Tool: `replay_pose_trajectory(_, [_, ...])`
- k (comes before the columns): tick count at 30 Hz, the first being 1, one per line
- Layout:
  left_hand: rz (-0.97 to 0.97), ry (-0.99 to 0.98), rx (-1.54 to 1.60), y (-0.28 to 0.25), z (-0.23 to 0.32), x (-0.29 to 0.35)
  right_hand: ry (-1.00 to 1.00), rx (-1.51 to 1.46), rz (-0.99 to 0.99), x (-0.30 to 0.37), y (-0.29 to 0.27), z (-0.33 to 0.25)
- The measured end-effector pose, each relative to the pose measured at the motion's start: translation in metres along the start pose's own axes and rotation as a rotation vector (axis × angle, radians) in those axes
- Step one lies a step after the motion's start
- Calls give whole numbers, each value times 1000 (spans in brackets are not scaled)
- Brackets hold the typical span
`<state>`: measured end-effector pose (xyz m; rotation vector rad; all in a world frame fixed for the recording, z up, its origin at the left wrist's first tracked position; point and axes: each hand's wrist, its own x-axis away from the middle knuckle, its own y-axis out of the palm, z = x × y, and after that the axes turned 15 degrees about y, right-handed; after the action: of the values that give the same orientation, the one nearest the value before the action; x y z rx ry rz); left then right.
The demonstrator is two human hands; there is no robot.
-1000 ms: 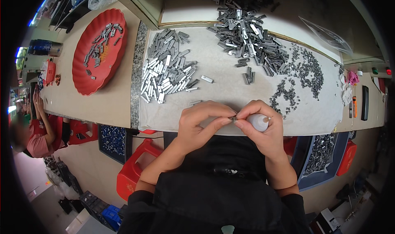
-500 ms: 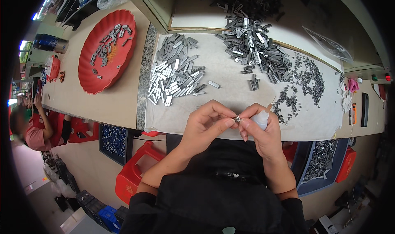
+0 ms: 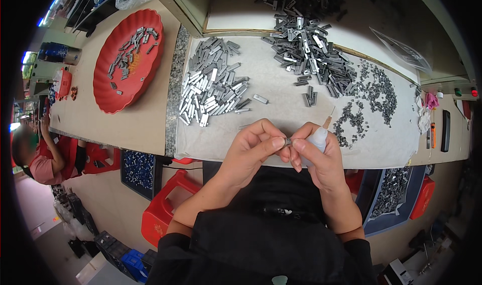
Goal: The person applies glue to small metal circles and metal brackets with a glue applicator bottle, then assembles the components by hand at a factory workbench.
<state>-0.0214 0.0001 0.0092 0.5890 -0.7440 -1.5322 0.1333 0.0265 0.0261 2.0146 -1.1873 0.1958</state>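
Observation:
My left hand [image 3: 251, 152] pinches a small dark metal piece [image 3: 287, 141] between thumb and forefinger over the near edge of the worktop. My right hand [image 3: 324, 159] meets it there, thumb and forefinger tips at the same piece. A translucent squeeze bottle [image 3: 318, 138] with a needle tip is tucked in my right hand, its needle pointing up and away. The fingers partly cover the piece. Beyond my left hand lies a heap of grey metal blocks [image 3: 213, 87], with one loose block [image 3: 260, 99] beside it. Tiny metal parts [image 3: 351, 123] are scattered past my right hand.
A larger pile of blocks [image 3: 314, 54] spills from the shelf onto the white sheet [image 3: 281, 117]. A red scalloped dish [image 3: 108, 97] with blocks stands at left. At right lie an orange cutter [image 3: 433, 136] and a black bar [image 3: 446, 133]. A co-worker [image 3: 47, 159] sits far left.
The metal piece has been turned between my fingertips. In my right hand the squeeze bottle has tilted, so its needle tip stands higher. The view has shifted slightly.

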Motion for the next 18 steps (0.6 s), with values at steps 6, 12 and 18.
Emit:
replay_pose_trajectory(6, [4,-38,60,-1,-1,-1,2,9,6,0,-1,1])
replay_pose_trajectory(12, [-25,317,-474,5,-4,4,-37,14,58,2,1,2])
replay_pose_trajectory(18, [-181,502,-732,1,-4,3,-135,85,26,7,-5,5])
